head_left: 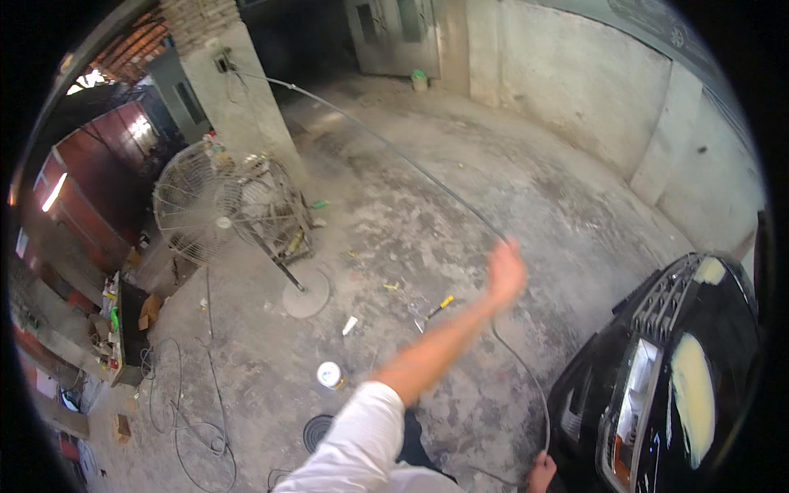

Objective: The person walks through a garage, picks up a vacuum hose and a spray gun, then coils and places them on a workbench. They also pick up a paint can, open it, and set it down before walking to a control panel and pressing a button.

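A long grey cable [427, 172] stretches from the concrete pillar to my left hand [507, 275], which is closed around it at the end of my outstretched, white-sleeved arm. Below that hand the cable curves down to my right hand [541, 474], closed on it near the lower edge. A short loose length trails left from the right hand. The left fingers are somewhat blurred. Just right of my right hand is a black car front [575, 394] with a headlight [637, 378] and a cream-coloured patch [693, 394] on its bodywork.
A large pedestal fan [222, 209] stands by the pillar [238, 99]. On the dusty floor lie a yellow-handled tool [441, 306], a white tube [350, 325], a white-lidded can [329, 375] and a tangled cable [197, 444]. A concrete wall [575, 99] runs along the back right.
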A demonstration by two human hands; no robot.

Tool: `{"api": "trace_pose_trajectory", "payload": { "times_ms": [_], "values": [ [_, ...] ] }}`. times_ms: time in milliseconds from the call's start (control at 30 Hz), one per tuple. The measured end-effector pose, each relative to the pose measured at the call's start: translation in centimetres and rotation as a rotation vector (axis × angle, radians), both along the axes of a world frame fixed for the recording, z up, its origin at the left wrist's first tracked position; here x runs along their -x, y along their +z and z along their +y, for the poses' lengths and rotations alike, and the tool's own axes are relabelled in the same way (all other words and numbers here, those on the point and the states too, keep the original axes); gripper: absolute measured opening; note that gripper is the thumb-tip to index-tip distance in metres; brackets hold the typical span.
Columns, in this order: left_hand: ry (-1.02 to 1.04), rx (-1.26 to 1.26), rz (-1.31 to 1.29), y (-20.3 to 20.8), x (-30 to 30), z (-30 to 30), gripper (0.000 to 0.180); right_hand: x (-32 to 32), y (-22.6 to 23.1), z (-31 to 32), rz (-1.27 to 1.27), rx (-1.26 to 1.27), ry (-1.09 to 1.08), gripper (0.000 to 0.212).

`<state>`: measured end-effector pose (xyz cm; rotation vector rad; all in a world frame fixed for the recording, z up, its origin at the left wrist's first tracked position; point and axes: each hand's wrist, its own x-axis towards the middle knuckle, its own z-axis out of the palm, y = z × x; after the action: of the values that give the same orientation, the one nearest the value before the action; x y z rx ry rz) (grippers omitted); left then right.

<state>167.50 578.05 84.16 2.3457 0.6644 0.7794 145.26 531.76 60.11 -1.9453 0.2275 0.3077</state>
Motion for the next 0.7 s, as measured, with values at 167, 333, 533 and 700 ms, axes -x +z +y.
{"api": "trace_pose_trajectory", "payload": {
  "times_ms": [167, 333, 533, 700],
  "values": [
    [0.017, -0.512, 0.414, 8.5, 2.7, 30.1, 0.029, -4.8, 7.8, 10.0, -0.328, 0.311, 0.2, 0.039],
    [0.478, 0.686, -0.171, -0.2, 10.1, 48.8, 0.075, -14.3, 13.1, 29.9, -0.561, 0.368, 0.592, 0.014],
    [0.253, 0.684, 0.23, -17.9, 18.2, 40.0, 0.052, -28.4, 15.1, 55.6, -0.515, 0.371, 0.781, 0.036],
    [-0.095, 0.863, 0.289, -21.9, 11.6, 27.7, 0.082, -37.6, 20.7, 75.1, -0.727, 0.261, 0.832, 0.043]
  ]
}}
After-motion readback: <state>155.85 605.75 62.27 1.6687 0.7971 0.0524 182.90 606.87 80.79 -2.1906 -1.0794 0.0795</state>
